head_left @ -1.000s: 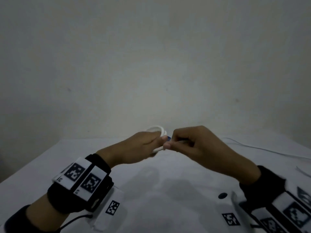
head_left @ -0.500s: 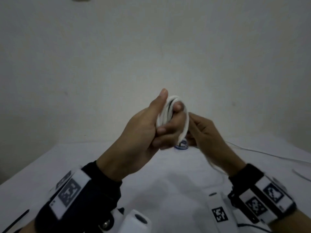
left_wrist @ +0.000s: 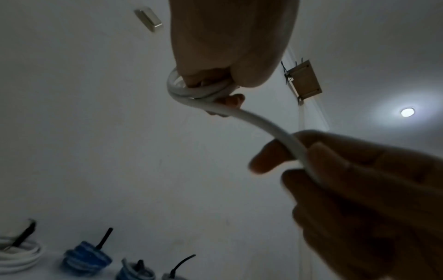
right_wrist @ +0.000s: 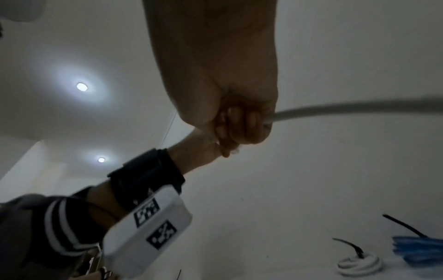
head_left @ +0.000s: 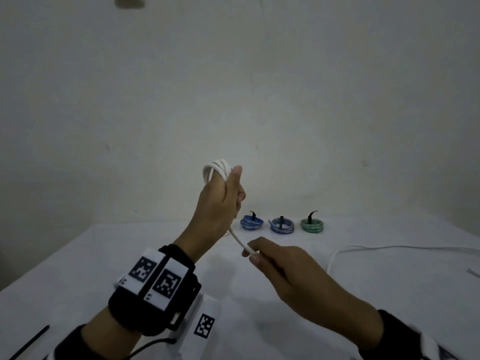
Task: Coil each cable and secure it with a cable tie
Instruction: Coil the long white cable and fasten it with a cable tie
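Fingers of the left hand (head_left: 220,203) are seen from the head camera curled round the white cable (head_left: 217,166) loops, raised above the table (head_left: 78,268). From the left wrist, the right hand (left_wrist: 359,180) is seen pinching the free run, so coiling is judged underway. Another wrap round the loops is called for next.

right hand (head_left: 291,266) has dropped low & away from the left hand (head_left: 220,201), now pinching the white cable (head_left: 240,242) stretched between them. left hand's turned, thumb up over the loops.

Three tied coils (head_left: 281,225) block table's (head_left: 78,268) far edge.
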